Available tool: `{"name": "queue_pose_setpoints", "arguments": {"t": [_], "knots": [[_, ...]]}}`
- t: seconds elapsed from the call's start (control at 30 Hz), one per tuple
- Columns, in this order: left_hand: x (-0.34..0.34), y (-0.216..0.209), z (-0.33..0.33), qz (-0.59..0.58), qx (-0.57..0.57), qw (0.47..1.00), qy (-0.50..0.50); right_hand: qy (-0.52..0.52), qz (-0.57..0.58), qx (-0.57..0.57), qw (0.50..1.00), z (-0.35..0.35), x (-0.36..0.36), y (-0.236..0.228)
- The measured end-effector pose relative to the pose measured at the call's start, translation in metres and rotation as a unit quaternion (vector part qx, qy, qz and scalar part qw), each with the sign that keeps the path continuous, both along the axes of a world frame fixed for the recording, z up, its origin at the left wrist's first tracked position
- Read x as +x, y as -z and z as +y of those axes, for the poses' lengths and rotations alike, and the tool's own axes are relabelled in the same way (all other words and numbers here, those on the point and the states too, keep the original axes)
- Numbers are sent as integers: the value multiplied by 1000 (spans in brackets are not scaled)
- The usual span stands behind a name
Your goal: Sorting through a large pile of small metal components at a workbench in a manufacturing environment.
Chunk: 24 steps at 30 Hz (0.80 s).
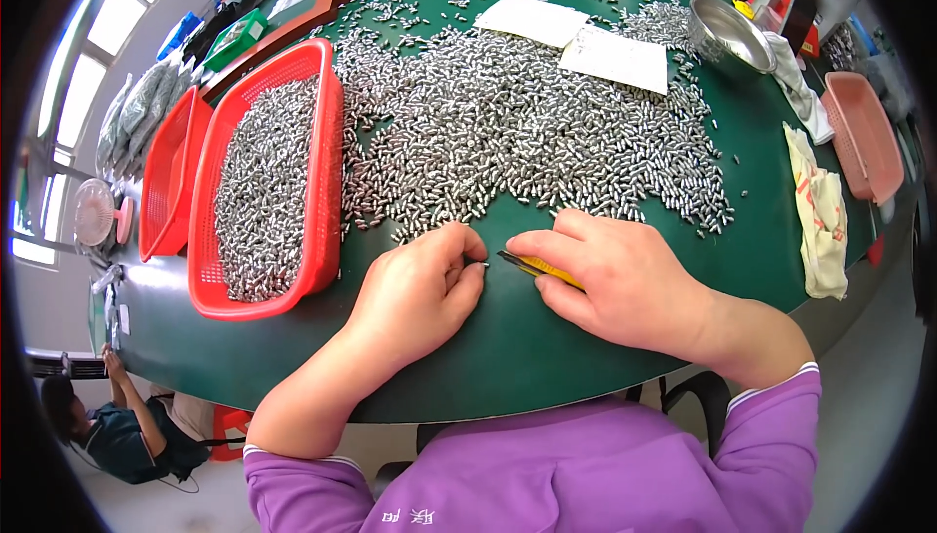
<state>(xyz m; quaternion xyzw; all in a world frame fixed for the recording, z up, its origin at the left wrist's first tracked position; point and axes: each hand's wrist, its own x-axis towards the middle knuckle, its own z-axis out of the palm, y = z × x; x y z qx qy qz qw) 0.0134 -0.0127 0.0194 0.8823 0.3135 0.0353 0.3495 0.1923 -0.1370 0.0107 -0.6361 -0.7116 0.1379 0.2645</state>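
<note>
My left hand (pixel 420 279) is closed in a pinch, and the tip of a small silvery metal part (pixel 485 264) shows between its thumb and fingers. A yellow-and-black utility knife (pixel 549 271) is gripped in my right hand (pixel 625 279), its dark end pointing at the left hand. A small gap separates the two hands, which are near the front edge of the green table (pixel 459 367). Just beyond them spreads a big heap of small, bullet-shaped metal parts (pixel 547 133). The right palm hides most of the knife's handle.
To the left stands a red plastic basket (pixel 327 182) full of similar parts, beside another red basket (pixel 161 191). White papers (pixel 615 60) lie on the heap. A metal bowl (pixel 717 35), a cream cloth (pixel 820 216) and a pink basket (pixel 859 133) are at right. Another person (pixel 146 435) sits at lower left.
</note>
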Motion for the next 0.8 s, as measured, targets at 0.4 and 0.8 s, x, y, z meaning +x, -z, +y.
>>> {"name": "queue_pose_setpoints", "arguments": {"t": [0.4,0.8], "knots": [[0,1,0,-2,-24,999,-29,-4,32,13,999,2,-10,7],[-2,6,-1,-18,-13,999,-34,0,73,20,997,5,-9,10]]}}
